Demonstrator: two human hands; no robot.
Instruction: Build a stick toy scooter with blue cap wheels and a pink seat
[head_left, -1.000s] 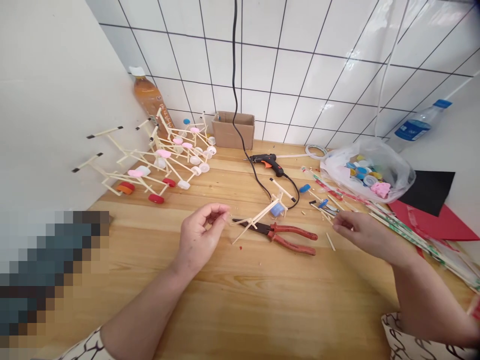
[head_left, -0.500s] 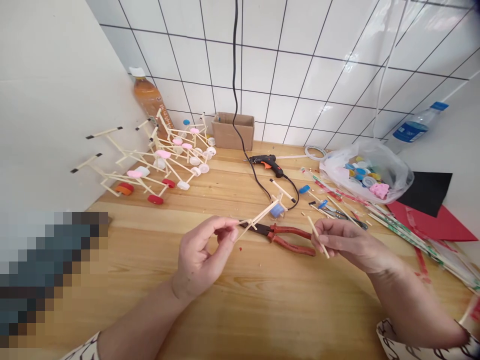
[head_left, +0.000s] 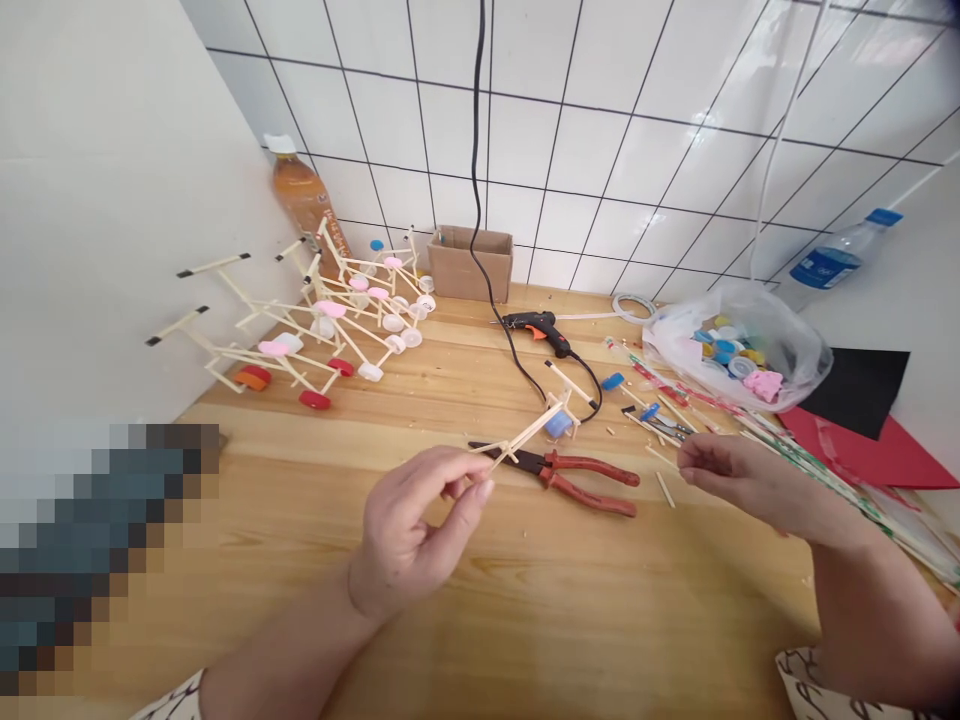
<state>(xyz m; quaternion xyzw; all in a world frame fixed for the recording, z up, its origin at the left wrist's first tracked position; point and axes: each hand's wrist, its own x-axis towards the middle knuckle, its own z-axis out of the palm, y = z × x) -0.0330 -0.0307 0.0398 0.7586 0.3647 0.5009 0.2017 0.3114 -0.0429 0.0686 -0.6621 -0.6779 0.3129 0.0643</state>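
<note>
Both hands were curled: the left hand (head_left: pixel 424 525) pinched a leg of the pale stick frame (head_left: pixel 534 430); the right (head_left: pixel 739 472) met a stick (head_left: pixel 663 457), grip unclear. Blue-capped, with a black-tipped crossbar, the frame lay at the left's two o'clock, the right's nine-to-ten.

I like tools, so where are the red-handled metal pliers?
In the head view, the red-handled metal pliers lie on the table, right of the left hand and nearer than the black plastic glue gun.

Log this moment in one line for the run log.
Left hand: at stick frame; Right hand: near loose stick; Pliers: on table; Glue gun: behind pliers
</note>
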